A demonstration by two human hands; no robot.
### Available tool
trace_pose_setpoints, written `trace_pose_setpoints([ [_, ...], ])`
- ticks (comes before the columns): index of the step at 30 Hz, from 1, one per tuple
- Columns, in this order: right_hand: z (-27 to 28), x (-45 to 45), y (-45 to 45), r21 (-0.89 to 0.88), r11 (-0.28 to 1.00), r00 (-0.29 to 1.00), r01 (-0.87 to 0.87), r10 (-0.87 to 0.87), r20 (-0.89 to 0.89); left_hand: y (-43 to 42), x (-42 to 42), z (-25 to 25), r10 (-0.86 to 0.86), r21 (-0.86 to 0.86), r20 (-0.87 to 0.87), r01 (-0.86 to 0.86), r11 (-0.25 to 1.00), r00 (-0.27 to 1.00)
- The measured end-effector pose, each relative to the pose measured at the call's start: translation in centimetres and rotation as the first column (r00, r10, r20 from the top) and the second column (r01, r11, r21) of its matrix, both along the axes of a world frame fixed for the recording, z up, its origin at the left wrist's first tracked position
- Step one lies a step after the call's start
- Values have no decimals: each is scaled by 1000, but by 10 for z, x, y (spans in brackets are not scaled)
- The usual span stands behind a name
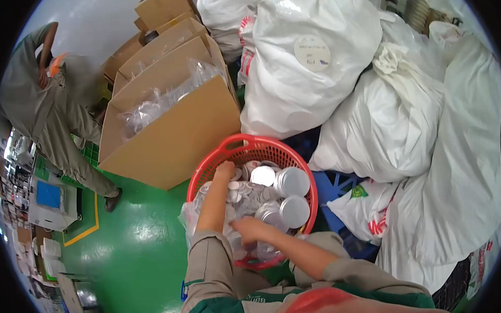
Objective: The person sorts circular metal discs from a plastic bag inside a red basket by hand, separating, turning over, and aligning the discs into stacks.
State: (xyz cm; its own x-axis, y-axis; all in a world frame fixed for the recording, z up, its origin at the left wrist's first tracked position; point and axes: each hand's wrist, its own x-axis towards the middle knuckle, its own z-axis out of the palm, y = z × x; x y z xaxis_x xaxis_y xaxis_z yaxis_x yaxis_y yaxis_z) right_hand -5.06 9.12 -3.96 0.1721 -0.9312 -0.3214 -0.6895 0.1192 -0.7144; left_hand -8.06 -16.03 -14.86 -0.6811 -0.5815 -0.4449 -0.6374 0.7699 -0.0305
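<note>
Red perforated plastic basket (313, 194), frame centre | silver round metal discs, stacked sideways (294, 211), right of both hands; right hand (250, 230) nearer than left hand (225, 169) | both grips: cannot tell

The left hand (225, 170) reaches farther forward; the right hand (251, 231) angles inward, lower.

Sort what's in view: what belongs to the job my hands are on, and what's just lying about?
Seems in use:
- red basket, with both hands in it
- silvery round pieces
- clear plastic

Seemingly lying about:
- cardboard box
- white sacks
</note>
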Motion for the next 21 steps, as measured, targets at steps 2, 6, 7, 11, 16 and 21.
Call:
trace_pose_setpoints([
  [2, -6, 5, 0, 51, 999, 999, -12, 13, -36, 8, -1, 0, -59, -27, 62, 61, 998, 996],
  [6, -6, 10, 4, 0, 1000, 998, 21, -21, -62, 5, -1, -12, -33, 20, 195, 29, 999, 980],
  [7, -3, 10, 5, -3, 1000, 997, 18, -19, -70, 15, -2, 4, -6, -14, 194, 9, 1000, 981],
  [11, -14, 13, 7, -37, 998, 999, 51, -52, -18, 10, -7, -18, -223, -43, 235, 239, 970, 946],
  [16, -11, 11, 8, -84, 996, 999, 24, -28, -46, -16, -10, -69, -103, 17, 228, 102, 995, 968],
  [21, -41, 6, -2, -96, 995, 1000, -4, 3, -12, 6, -6, -19, -154, -82, 73, 159, 984, 985],
])
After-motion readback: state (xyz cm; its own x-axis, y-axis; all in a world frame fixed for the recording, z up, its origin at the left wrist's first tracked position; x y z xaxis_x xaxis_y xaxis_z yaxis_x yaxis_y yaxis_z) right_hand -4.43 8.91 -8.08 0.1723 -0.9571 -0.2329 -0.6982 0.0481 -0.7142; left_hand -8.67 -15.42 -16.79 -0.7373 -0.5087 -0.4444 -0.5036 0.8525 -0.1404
